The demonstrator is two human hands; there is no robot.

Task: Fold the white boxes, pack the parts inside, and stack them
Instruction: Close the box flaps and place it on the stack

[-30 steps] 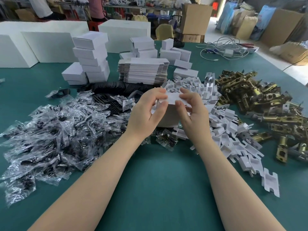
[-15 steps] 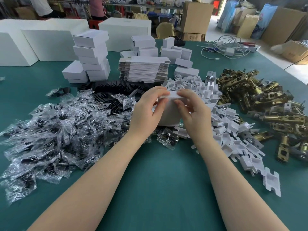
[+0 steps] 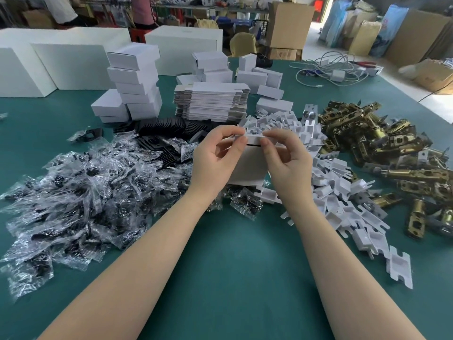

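A small white box stands upright on the green table between my hands. My left hand pinches the left end of its top flap, and my right hand pinches the right end. A dark slit shows under the flap. Clear bags of black parts lie in a heap to the left. White plastic inserts spread to the right, with brass latches beyond them. A stack of flat box blanks and a stack of folded white boxes stand behind.
Black plates lie behind the bags. Large white cartons line the far left edge. Cables lie at the far right of the table. Cardboard boxes and people stand past the table.
The top flap has come down over the box's opening, and both hands have lowered slightly with it. The box stays in the same place.
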